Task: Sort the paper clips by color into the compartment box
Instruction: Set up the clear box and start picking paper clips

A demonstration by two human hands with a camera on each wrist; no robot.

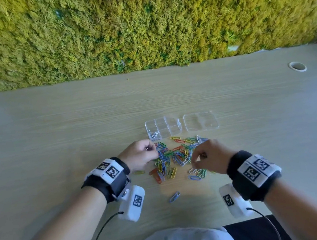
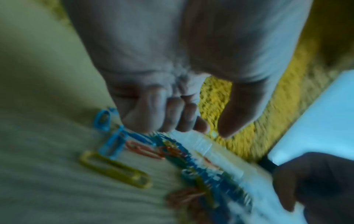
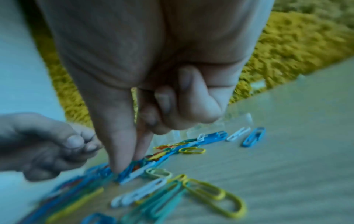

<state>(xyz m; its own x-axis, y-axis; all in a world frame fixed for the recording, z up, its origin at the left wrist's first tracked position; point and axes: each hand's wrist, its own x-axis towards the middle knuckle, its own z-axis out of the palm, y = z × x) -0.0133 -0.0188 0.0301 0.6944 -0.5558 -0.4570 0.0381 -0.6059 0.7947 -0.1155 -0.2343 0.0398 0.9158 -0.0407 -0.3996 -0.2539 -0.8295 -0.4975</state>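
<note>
A pile of coloured paper clips [image 1: 178, 155] lies on the table in front of a clear compartment box [image 1: 172, 131]. Its front-left compartment holds white clips [image 1: 154, 135]. The clear lid [image 1: 202, 123] lies to the right of the box. My left hand [image 1: 152, 148] hovers at the pile's left edge with its fingers [image 2: 172, 116] curled in, and no clip shows in it. My right hand [image 3: 130, 163] is down on the pile's right side. Its thumb and index finger pinch a pale clip [image 3: 138, 172], and its other fingers are curled.
A moss wall [image 1: 141, 22] runs along the table's far edge. A round cable hole [image 1: 297, 66] sits at the far right. One blue clip [image 1: 174, 196] lies apart near me, and a yellow one [image 1: 139, 172] lies by my left wrist.
</note>
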